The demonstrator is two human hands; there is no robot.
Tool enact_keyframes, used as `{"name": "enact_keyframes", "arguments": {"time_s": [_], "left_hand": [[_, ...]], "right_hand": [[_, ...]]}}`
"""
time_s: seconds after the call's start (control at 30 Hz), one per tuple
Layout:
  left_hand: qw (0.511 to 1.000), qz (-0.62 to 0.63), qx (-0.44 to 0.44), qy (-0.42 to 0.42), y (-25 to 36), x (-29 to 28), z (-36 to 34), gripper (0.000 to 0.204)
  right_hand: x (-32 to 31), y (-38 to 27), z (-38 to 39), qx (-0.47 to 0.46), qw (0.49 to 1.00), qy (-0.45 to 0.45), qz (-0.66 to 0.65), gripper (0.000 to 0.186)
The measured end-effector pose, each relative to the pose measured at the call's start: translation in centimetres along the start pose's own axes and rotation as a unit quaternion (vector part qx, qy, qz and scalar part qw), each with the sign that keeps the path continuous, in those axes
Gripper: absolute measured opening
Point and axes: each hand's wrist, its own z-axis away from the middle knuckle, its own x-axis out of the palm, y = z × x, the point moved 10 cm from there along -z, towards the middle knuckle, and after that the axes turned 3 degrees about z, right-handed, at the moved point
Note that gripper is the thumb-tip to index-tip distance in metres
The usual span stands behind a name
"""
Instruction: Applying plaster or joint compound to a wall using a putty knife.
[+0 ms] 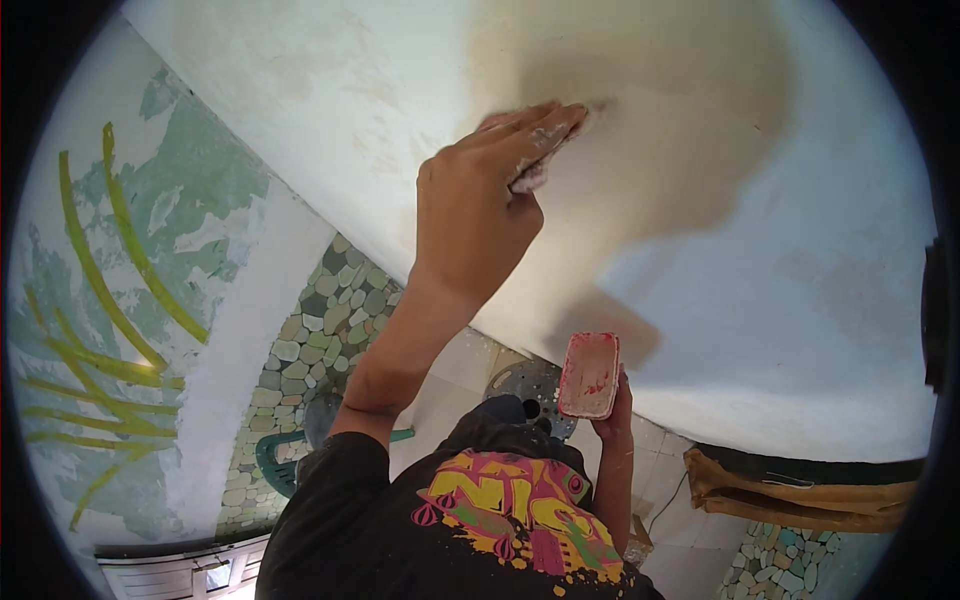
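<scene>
My left hand [485,195] is raised against the pale wall [680,170], its fingers pressed round a whitish, crumpled pad [530,178]. Most of that pad is hidden by the hand, so cloth or sponge I cannot tell. Around the fingertips the wall carries a broad beige, damp-looking patch [700,80]. Lower down, my right hand [618,410] grips a small rectangular red tub [590,375] by its side. Whitish residue coats the tub's inside, with red showing through at the rim and bottom. White smears mark my left fingers.
A round grey stool top with holes [520,385] stands below the tub. At left are a green plastic chair [275,460], a pebble-covered strip [310,330] and a green wall with yellow painted stripes [130,240]. A brown cardboard-like piece [800,490] lies along the wall's lower right.
</scene>
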Motion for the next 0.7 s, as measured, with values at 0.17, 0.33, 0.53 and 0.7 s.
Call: {"name": "enact_keyframes", "arguments": {"time_s": [0.17,0.33,0.53,0.7], "left_hand": [[0.992,0.062,-0.017,0.107,0.3,-2.0,-1.4,0.054],[0.997,0.016,-0.047,0.053,0.0,0.1,0.0,0.059],[0.997,0.057,-0.054,-0.014,-0.5,1.8,-0.8,0.059],[0.986,-0.082,0.039,0.139,1.1,0.0,-1.4,0.061]], "right_hand": [[-0.1,-0.2,-0.5,0.009,1.000,0.013,0.016,0.056],[-0.3,0.2,0.0,0.006,1.000,0.028,0.010,0.055],[-0.4,0.3,-0.1,0.005,1.000,0.022,0.010,0.055],[-0.4,0.9,0.3,0.013,1.000,0.027,0.009,0.057]]}}
